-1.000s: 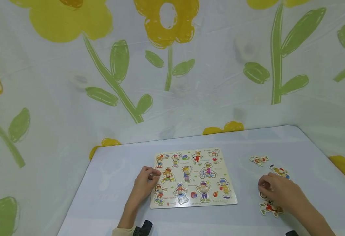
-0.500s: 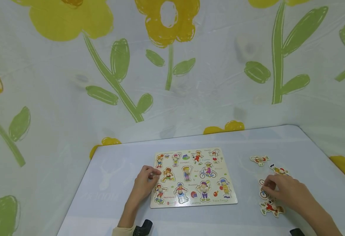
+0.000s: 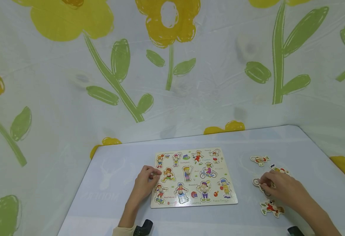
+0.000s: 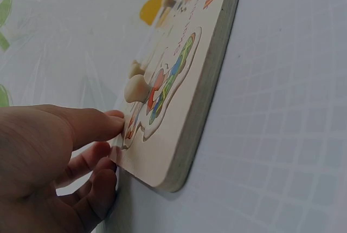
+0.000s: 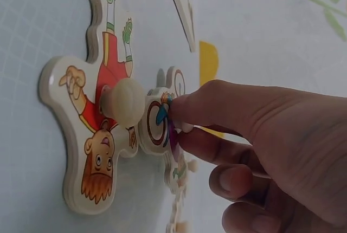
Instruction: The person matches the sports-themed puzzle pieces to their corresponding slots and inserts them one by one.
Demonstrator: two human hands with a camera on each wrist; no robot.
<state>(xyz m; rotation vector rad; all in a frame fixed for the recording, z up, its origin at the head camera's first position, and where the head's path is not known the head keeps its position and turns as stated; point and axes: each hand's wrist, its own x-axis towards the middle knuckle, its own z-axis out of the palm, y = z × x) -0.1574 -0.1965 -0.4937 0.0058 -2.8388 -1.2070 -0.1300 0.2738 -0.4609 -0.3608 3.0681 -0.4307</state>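
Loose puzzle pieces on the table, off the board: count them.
4: far piece, one behind the right hand, cyclist piece under its fingers, nearest piece. More may be hidden.

Both hands are bare, with no rings, gloves or bands showing on the fingers. The left hand (image 3: 144,185) leads back to a bare forearm that ends in a pale, cream-coloured sleeve cuff (image 3: 123,231) at the lower edge of the head view, with a small black wrist-worn device (image 3: 143,227) of rounded, chunky shape just beside it. The right hand (image 3: 281,190) has short, unpainted nails, and a similar black device (image 3: 294,231) peeks in at that wrist.
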